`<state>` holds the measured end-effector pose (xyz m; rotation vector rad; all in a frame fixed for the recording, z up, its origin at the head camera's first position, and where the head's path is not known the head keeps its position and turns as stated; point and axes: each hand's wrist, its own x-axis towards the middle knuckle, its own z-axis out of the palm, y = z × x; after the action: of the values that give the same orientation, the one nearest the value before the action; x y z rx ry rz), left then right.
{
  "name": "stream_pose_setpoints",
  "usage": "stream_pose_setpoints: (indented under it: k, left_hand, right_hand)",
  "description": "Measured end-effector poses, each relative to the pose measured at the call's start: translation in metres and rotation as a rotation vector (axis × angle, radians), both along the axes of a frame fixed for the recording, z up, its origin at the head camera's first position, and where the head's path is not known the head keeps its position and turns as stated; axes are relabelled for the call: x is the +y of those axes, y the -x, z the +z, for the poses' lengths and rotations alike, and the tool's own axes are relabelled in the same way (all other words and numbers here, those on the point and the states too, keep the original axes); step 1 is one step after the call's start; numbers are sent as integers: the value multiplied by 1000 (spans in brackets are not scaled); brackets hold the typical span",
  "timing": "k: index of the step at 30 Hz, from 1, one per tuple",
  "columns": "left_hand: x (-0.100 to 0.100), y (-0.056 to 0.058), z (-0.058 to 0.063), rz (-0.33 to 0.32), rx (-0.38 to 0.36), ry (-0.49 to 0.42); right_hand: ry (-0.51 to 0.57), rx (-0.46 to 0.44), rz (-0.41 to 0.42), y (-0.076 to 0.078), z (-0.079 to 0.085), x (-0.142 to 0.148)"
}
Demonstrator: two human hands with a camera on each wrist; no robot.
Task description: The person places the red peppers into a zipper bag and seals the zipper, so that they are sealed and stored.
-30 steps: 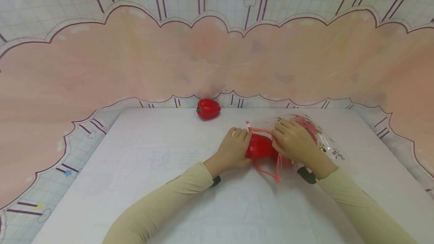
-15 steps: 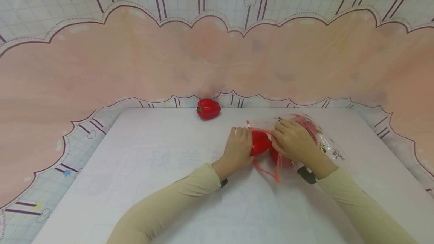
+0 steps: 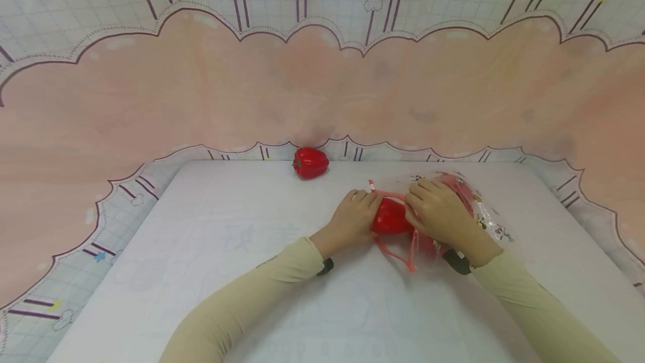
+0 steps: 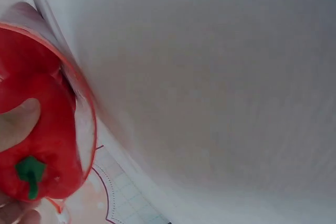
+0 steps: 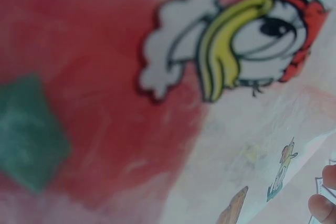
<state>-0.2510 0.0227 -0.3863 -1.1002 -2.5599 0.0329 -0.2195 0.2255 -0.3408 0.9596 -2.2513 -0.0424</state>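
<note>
My left hand (image 3: 351,218) grips a red bell pepper (image 3: 391,217) at the mouth of a clear plastic bag. In the left wrist view the thumb (image 4: 20,123) lies across this pepper, and its green stem (image 4: 31,174) points back toward the hand. My right hand (image 3: 437,209) holds the printed bag (image 3: 496,218) near its opening, which has an orange-red drawstring (image 3: 395,256). Through the film in the right wrist view shows another red pepper (image 5: 121,103) with a green stem end. A duck-like cartoon print (image 5: 236,45) covers part of it.
A further red bell pepper (image 3: 311,163) lies on its side at the back edge of the white table (image 3: 242,206). Behind it hangs a pink-and-white patterned cloth (image 3: 282,88).
My left hand shifted right with the pepper, then slightly back left; the pepper now sits farther right, closer against my right hand. The right hand and bag stayed nearly still.
</note>
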Motion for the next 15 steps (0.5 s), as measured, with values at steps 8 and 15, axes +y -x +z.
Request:
stream_pose_setpoints:
  k: [8, 15]
  left_hand:
    - [-1, 3, -1, 22, 95, -108]
    - [-2, 5, 0, 44, 152, -88]
  right_hand:
    - [-8, -18, -32, -3, 1, 1]
    - [-7, -23, -41, -4, 2, 1]
